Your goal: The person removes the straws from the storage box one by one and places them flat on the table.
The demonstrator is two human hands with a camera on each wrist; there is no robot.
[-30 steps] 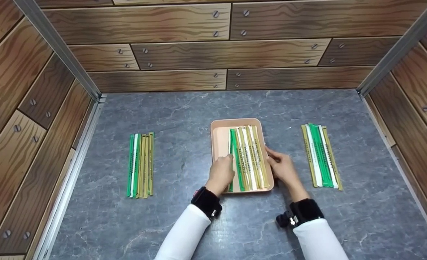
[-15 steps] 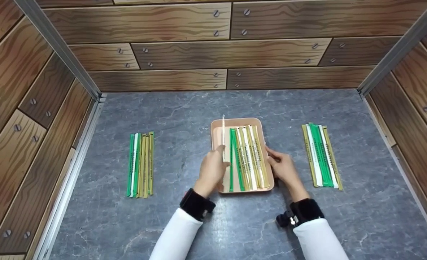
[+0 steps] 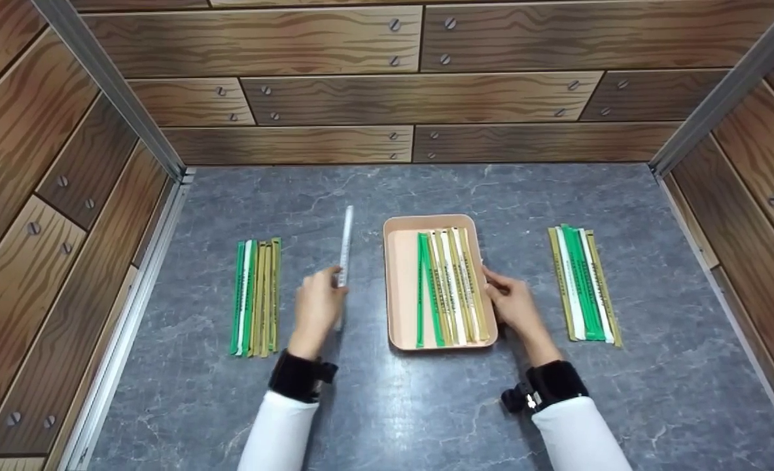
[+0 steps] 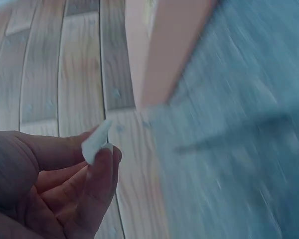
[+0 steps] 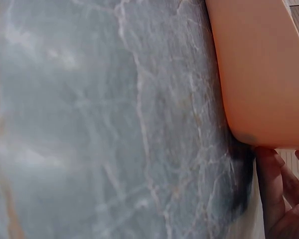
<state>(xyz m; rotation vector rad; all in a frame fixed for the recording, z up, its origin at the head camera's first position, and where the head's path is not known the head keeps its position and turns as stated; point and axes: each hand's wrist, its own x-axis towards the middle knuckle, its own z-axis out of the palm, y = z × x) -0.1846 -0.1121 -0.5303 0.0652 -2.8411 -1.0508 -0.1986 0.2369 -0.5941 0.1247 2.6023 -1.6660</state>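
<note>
My left hand (image 3: 316,306) pinches a long, thin white wrapped stick (image 3: 345,245) between thumb and fingertips, over the table left of the tray. Close up in the left wrist view, the white stick (image 4: 95,142) shows end-on in the fingers. A shallow peach tray (image 3: 401,278) holds a row of green, gold and white wrapped sticks (image 3: 453,288), all toward its right side. My right hand (image 3: 514,306) touches the tray's right wall with its fingertips; the right wrist view shows fingers (image 5: 271,184) against the outside of the tray (image 5: 261,69).
On the left lies a bundle of green, white and gold sticks (image 3: 256,297). A similar bundle (image 3: 584,284) lies on the right. Wood-patterned panels (image 3: 334,101) wall in the back and sides of the grey marbled table (image 3: 426,412).
My left hand has lifted the white stick from the tray's left part and carried it left, past the rim. My right hand stays at the tray's right side.
</note>
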